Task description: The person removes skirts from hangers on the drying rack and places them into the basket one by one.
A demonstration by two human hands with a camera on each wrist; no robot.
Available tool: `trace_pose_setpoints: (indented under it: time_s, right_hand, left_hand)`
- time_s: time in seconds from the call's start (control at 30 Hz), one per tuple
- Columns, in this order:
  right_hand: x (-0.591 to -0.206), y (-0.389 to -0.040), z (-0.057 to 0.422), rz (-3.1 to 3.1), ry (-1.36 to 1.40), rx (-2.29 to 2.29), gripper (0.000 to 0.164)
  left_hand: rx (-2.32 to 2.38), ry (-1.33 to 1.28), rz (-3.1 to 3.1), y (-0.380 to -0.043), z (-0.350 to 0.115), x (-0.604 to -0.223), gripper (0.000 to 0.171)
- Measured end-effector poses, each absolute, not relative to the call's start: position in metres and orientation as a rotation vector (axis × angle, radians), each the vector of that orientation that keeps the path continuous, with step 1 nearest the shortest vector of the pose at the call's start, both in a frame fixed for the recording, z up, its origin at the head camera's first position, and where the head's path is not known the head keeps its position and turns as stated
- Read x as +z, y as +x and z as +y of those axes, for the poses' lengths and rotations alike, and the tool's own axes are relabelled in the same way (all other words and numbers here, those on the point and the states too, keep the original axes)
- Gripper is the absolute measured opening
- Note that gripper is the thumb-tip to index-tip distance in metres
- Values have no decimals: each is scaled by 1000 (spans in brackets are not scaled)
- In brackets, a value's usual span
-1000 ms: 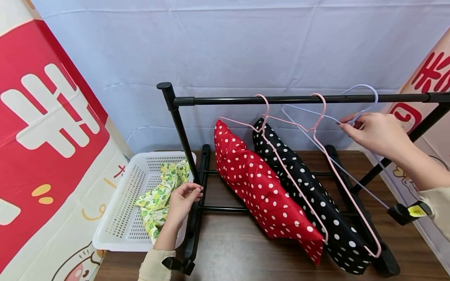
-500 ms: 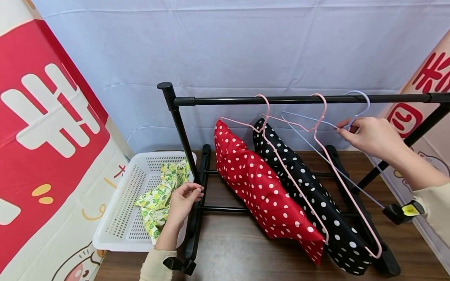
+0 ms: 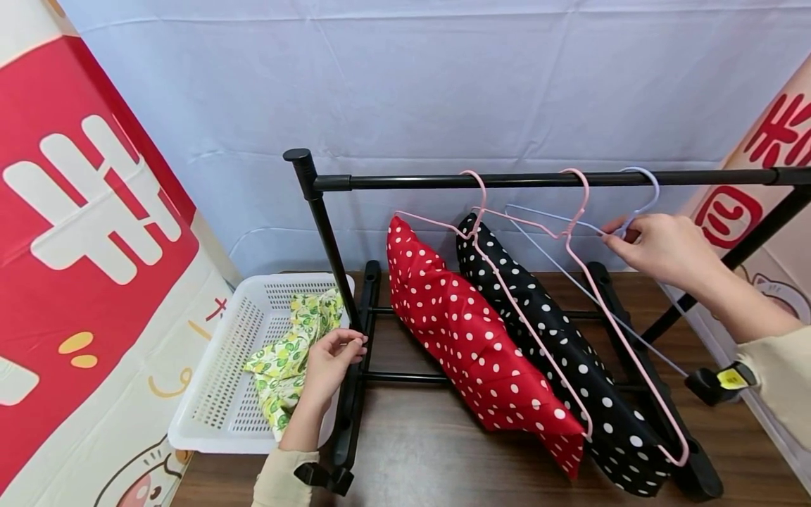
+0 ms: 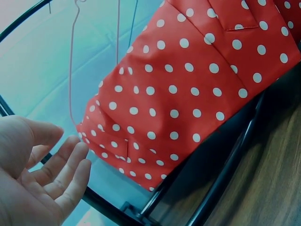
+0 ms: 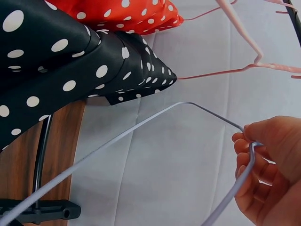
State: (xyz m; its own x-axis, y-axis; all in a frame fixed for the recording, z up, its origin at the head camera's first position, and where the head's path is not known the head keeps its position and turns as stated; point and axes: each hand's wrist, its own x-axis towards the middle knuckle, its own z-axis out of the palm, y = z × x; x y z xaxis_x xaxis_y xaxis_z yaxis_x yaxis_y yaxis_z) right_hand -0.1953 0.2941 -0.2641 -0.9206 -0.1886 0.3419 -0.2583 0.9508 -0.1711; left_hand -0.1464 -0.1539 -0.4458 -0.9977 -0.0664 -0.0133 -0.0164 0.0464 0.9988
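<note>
A lavender hanger (image 3: 648,204) has its hook over the black rail, and my right hand (image 3: 665,246) pinches it at the neck. In the right wrist view, thumb and fingers of that hand (image 5: 273,165) meet at the neck of the bare hanger (image 5: 127,134). Left of it, two pink hangers (image 3: 575,211) hang on the rail. They bear a red polka-dot cloth (image 3: 469,331) and a black polka-dot cloth (image 3: 557,338). My left hand (image 3: 329,362) is by the rack's left post, its fingers loosely bent around nothing in the left wrist view.
A black garment rack (image 3: 405,182) stands on the brown wooden table (image 3: 405,451). At its left is a white perforated basket (image 3: 212,387) with a yellow-green lemon-print cloth (image 3: 285,359) inside. A pale sheet (image 3: 412,84) covers the wall behind; printed banners (image 3: 95,211) flank both sides.
My right hand has moved the lavender hanger left along the rail and slightly down; its hook now sits closer to the rail. The left hand and the polka-dot cloths stay where they were.
</note>
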Motion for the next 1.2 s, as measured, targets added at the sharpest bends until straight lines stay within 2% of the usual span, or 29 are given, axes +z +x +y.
trace_pose_setpoints:
  time_s: [0.5, 0.77, 1.2]
  right_hand:
    - [-265, -193, 293, -2775, 312, 311, 28]
    - [-260, -185, 295, -2838, 289, 296, 37]
    - [-253, -170, 298, -2757, 276, 240, 24]
  left_hand:
    - [-2151, 59, -2208, -154, -145, -453, 11]
    - [-2154, 44, -2219, -158, -144, -452, 12]
    - [-2145, 39, -2236, -158, -148, -441, 13]
